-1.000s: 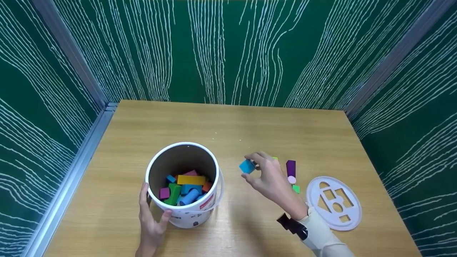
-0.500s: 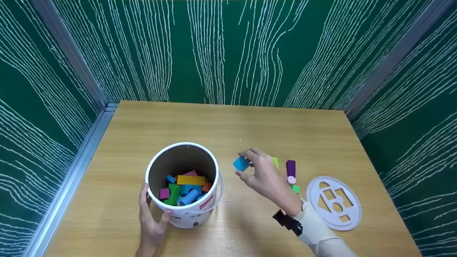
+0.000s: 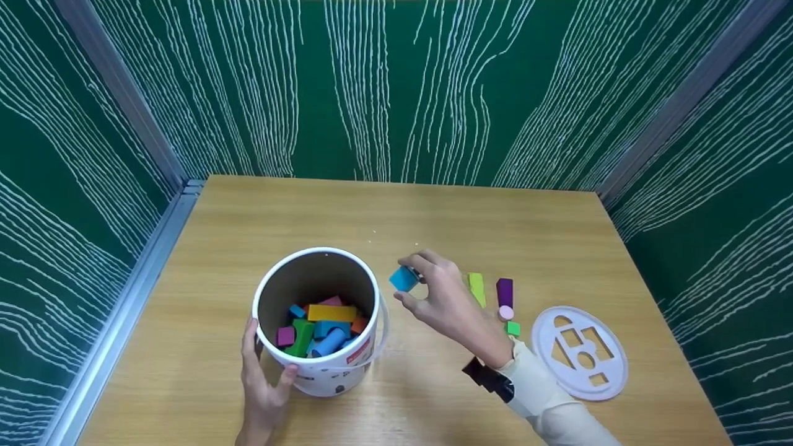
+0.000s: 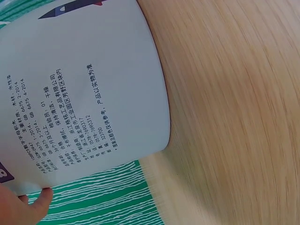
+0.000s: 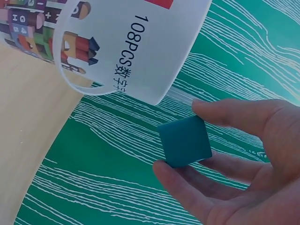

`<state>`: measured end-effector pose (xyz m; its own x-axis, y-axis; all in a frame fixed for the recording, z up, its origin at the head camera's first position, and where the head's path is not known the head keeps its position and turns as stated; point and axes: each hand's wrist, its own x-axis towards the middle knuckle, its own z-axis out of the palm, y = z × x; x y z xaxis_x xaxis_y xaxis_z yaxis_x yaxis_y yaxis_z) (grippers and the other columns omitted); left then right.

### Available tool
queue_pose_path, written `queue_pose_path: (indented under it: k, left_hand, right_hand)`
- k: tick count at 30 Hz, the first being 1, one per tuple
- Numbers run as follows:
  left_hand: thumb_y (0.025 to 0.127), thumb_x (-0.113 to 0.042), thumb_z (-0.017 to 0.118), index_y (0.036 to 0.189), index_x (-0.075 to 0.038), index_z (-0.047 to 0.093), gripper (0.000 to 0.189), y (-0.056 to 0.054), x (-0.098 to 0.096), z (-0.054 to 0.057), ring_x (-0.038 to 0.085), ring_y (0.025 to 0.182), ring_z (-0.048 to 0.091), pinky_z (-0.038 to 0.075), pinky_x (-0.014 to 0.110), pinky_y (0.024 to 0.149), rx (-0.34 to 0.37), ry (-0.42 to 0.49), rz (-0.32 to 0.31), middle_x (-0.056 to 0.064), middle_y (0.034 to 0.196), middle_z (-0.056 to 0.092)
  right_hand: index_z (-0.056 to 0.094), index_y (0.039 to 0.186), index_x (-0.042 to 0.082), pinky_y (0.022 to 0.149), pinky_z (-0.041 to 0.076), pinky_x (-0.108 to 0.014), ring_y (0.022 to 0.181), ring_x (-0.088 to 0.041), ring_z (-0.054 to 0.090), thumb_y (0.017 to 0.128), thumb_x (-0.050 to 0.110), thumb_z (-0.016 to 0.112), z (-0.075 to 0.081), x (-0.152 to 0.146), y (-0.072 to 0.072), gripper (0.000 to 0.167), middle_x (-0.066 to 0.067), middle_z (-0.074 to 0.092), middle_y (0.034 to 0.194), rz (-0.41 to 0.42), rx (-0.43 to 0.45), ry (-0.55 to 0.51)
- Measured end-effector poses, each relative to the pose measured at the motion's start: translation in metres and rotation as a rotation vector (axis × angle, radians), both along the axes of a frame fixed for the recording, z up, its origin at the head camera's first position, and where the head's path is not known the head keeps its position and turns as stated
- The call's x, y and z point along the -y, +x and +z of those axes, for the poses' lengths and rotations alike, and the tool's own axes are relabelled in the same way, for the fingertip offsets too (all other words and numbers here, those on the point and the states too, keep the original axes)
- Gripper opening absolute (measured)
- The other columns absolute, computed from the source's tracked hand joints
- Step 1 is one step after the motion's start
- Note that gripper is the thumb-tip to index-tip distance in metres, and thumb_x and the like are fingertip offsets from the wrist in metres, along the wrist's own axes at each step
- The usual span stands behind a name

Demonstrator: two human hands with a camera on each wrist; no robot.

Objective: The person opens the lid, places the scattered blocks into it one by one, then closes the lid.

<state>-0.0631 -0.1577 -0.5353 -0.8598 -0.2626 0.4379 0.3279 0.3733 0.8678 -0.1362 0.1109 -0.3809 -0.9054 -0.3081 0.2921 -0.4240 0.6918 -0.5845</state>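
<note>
A white bucket stands tilted-looking in the head view, wooden blocks of several colours inside. My left hand holds its near left side, thumb against the front wall and fingers along the left. Printed text covers the bucket wall in the left wrist view, where only fingertips show at the lower left corner. To the right of the bucket, above the table, my right hand pinches a blue cube between thumb and fingers. The cube is a short way from the bucket's rim.
Right of my right hand lie a lime block, a purple block, a pink-ended piece and a green block. The white lid with shaped holes rests farther right. Green patterned walls surround the wooden table.
My right hand has moved left and slightly away from me with the blue cube, closer to the bucket, uncovering the lime block. My left hand and the bucket stay put.
</note>
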Motion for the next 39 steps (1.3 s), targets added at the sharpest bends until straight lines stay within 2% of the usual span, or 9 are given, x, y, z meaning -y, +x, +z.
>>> queue_pose_path:
  k: [2,5,8,11,14,24,32,34,39]
  left_hand:
    - [0.076,-0.008,0.065,0.15,-0.014,0.02,0.087,0.0,0.0,0.0,0.017,0.138,0.024,0.026,0.057,0.107,-0.003,0.0,-0.002,0.011,0.154,0.023]
    - [0.076,-0.005,0.065,0.15,-0.012,0.02,0.087,-0.001,0.0,-0.001,0.017,0.137,0.026,0.028,0.042,0.111,-0.026,-0.007,-0.008,0.011,0.153,0.025]
    - [0.075,-0.003,0.065,0.15,-0.011,0.02,0.087,-0.001,0.001,-0.002,0.016,0.137,0.027,0.026,0.024,0.109,-0.051,-0.008,-0.017,0.011,0.153,0.025]
    - [0.075,-0.003,0.065,0.15,-0.011,0.019,0.088,-0.001,0.001,-0.001,0.014,0.137,0.026,0.025,0.018,0.107,-0.06,-0.015,-0.02,0.011,0.153,0.025]
    - [0.076,-0.004,0.066,0.15,-0.012,0.019,0.088,0.0,0.001,-0.001,0.013,0.137,0.026,0.025,0.017,0.106,-0.061,-0.022,-0.018,0.011,0.153,0.025]
    - [0.076,-0.004,0.065,0.151,-0.016,0.019,0.088,0.0,0.002,0.0,0.015,0.138,0.026,0.025,0.022,0.109,-0.026,-0.012,-0.016,0.007,0.154,0.023]
    - [0.076,-0.005,0.065,0.15,-0.013,0.02,0.087,0.0,0.002,0.0,0.016,0.137,0.026,0.025,0.02,0.108,-0.047,-0.017,-0.019,0.009,0.153,0.024]
    - [0.077,-0.007,0.065,0.15,-0.015,0.019,0.087,0.0,0.001,0.001,0.016,0.137,0.026,0.026,0.026,0.11,-0.033,-0.016,-0.018,0.008,0.153,0.024]
    - [0.078,-0.008,0.065,0.15,-0.015,0.018,0.086,0.0,0.001,0.002,0.014,0.137,0.025,0.028,0.057,0.107,-0.016,-0.018,-0.024,0.009,0.154,0.023]
  right_hand:
    - [0.065,0.115,0.006,0.076,0.056,-0.028,0.093,-0.02,0.061,0.075,0.013,0.08,0.001,0.003,0.0,0.044,-0.009,0.06,0.114,0.006,-0.004,-0.003]
    - [0.065,0.115,0.005,0.076,0.056,-0.028,0.093,-0.021,0.06,0.075,0.014,0.08,0.002,0.007,0.0,0.043,-0.01,0.06,0.113,0.022,-0.022,-0.008]
    - [0.065,0.114,0.006,0.076,0.055,-0.028,0.093,-0.021,0.059,0.076,0.015,0.079,0.004,0.011,0.001,0.042,-0.01,0.06,0.112,0.039,-0.037,0.0]
    - [0.065,0.115,0.006,0.076,0.055,-0.027,0.094,-0.021,0.058,0.076,0.015,0.079,0.007,0.015,0.001,0.042,-0.009,0.06,0.112,0.056,-0.032,0.006]
    - [0.065,0.115,0.006,0.077,0.055,-0.027,0.094,-0.021,0.057,0.076,0.014,0.079,0.009,0.019,0.002,0.042,-0.009,0.06,0.112,0.077,-0.023,0.011]
    - [0.065,0.114,0.003,0.081,0.054,-0.027,0.095,-0.023,0.058,0.077,0.012,0.077,0.008,0.036,0.001,0.039,-0.011,0.06,0.111,0.157,-0.019,0.018]
    - [0.064,0.118,0.005,0.081,0.054,-0.028,0.1,-0.024,0.057,0.08,0.016,0.075,0.007,0.053,0.001,0.041,-0.013,0.057,0.118,0.204,0.03,0.077]
    - [0.063,0.119,0.005,0.082,0.054,-0.028,0.1,-0.024,0.057,0.08,0.016,0.075,0.006,0.057,0.0,0.042,-0.013,0.057,0.118,0.208,0.042,0.093]
    - [0.063,0.119,0.004,0.082,0.054,-0.03,0.102,-0.024,0.058,0.08,0.014,0.075,0.002,0.064,-0.002,0.042,-0.013,0.056,0.12,0.224,0.082,0.117]
